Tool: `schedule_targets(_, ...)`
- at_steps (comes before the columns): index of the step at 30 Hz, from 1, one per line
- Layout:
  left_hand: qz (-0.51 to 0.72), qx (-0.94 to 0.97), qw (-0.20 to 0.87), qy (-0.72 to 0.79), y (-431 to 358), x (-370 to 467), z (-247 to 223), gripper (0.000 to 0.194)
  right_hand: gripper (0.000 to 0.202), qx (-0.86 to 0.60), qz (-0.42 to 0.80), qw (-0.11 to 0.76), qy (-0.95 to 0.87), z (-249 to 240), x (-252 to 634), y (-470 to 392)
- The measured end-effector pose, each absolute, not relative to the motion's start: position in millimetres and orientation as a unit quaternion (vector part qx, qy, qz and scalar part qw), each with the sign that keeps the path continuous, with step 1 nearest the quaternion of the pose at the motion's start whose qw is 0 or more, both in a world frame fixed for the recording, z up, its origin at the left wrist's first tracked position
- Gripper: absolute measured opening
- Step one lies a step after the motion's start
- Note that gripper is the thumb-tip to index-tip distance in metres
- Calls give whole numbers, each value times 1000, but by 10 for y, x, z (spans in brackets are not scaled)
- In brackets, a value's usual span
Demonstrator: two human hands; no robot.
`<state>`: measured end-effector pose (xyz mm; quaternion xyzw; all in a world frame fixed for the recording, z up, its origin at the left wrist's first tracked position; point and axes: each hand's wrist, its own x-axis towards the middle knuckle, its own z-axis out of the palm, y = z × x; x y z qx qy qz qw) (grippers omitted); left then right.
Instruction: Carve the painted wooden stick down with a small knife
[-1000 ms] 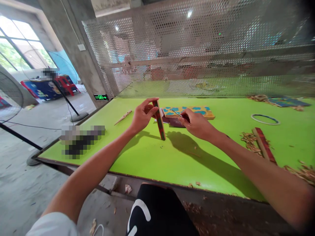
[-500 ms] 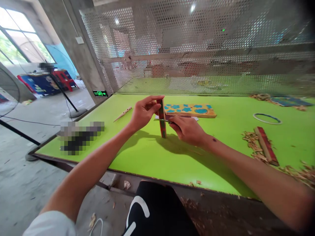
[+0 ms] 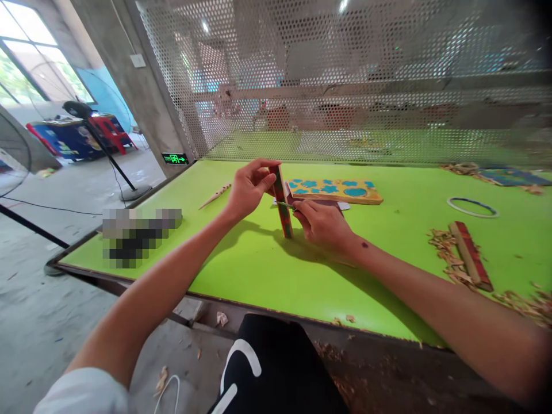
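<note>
A: Where's the work just now?

B: A mottled red-and-dark wooden strip stands slightly tilted around the middle of the green bench, its lower end seemingly resting there. The left hand pinches the upper end, thumb against the face. The right hand is closed on a small knife-like tool (its handle is mostly hidden), and the blade appears to lie across the painted face.

A: How far along would you say?

B: Early, I'd judge — paint covers most of the face I can see, with no clear fresh cut. One narrow edge is bare, pale wood; whether it was pared, I can't tell. That face looks mostly left to do.

A: And the bench around it?

B: Just beyond, a yellow board with blue patches; to the left, a carved pointed stick. On the right, a second red-faced strip lies beside curled wood shavings — farther back, a white-and-blue ring.

A: The room?

B: A perforated metal screen along the far edge; at far left, a lit exit sign, a standing fan and a red chair.
</note>
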<state>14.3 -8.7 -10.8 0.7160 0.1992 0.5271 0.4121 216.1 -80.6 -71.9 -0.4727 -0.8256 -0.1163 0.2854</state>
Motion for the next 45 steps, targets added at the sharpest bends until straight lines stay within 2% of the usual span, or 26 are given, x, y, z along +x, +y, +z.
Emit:
schedule_targets(10,533,709,404,221,-15,116,-141,31,40,-509,-149,224,-817,-765,2121,-868)
schedule_targets(15,529,710,407,222,11,100,-142,31,39,-504,-135,220,-824,-784,2135,-889)
schedule_targets(26,528,696,426,236,97,61,-187,32,36,-485,-113,153,-853,-839,2257,-923)
schedule_targets(32,531,680,445,241,102,61,-197,24,34,-482,-111,100,-863,-795,2310,-950)
schedule_targets(39,524,638,506,249,-20,124,-160,22,38,-473,-150,189,-847,-838,2233,-873)
schedule_targets(45,527,595,553,248,-29,160,-198,19,39,-511,-153,173,-828,-834,2129,-900)
